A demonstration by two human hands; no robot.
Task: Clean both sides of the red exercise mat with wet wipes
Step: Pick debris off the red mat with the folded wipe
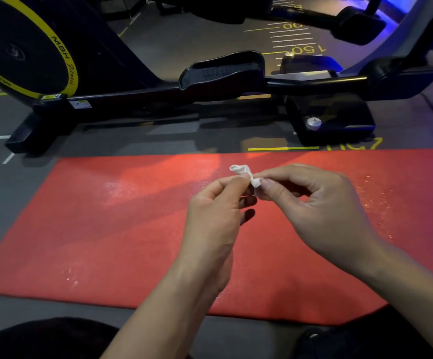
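"MBH Fitness" runs along the yellow-rimmed flywheel (26, 47) at upper left; the floor markings (306, 49) at upper centre read "150". The red exercise mat (106, 229) fills the middle, its right end cut off. Above it the left hand (215, 211) and right hand (321, 203) pinch a crumpled wet wipe (243, 172) between thumbs and forefingers.

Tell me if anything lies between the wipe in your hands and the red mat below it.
Nothing visible does. The crumpled wet wipe is pinched between the left hand and the right hand, above the red mat, whose surface beneath them is bare.
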